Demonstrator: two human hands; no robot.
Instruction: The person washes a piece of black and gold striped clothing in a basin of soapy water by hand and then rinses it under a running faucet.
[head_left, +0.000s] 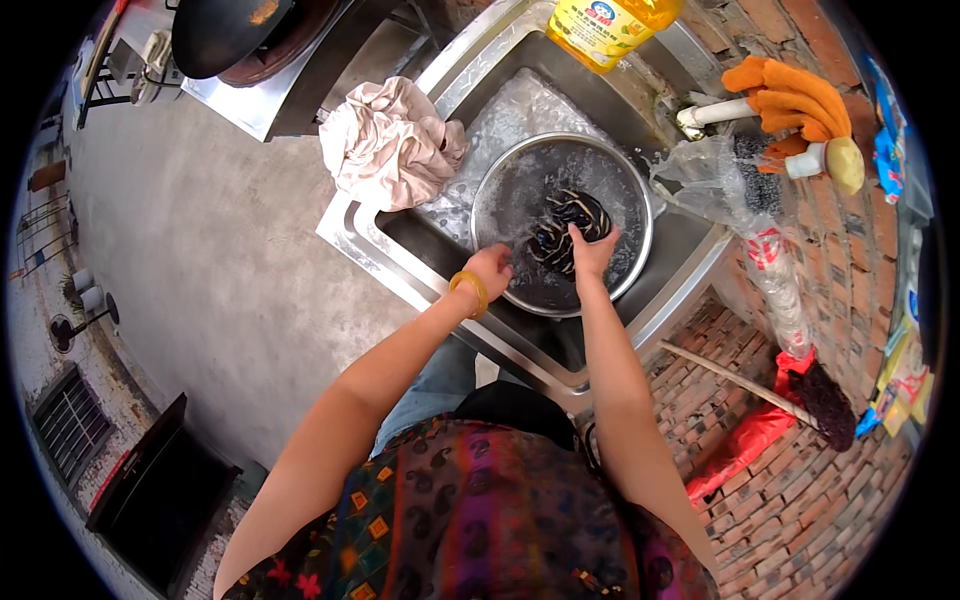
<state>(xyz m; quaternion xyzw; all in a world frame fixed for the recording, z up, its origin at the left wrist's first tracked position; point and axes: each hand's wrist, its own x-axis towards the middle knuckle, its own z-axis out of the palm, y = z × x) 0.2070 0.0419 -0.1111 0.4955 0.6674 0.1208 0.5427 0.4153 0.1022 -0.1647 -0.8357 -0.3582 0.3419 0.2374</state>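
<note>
A round stainless-steel basin (649, 217) of greyish, sudsy water stands inside a metal sink (409, 244). Dark cloth with pale stripes (581, 210) lies bunched in the water. My right hand (595, 251) grips the right side of this cloth, thumb on top and fingers partly hidden behind it. At the basin's left rim is my left hand (491, 270), its fingers curled in over the water and a yellow bangle (471, 292) on the wrist. Whether those fingers hold anything is hidden.
Crumpled pale pink cloth (394, 142) hangs over the sink's left edge. Behind the basin stands a bottle of yellow liquid (604, 30). Orange gloves (802, 97) and plastic bags (776, 285) hang along the brick wall at right. A black wok (225, 37) is at upper left.
</note>
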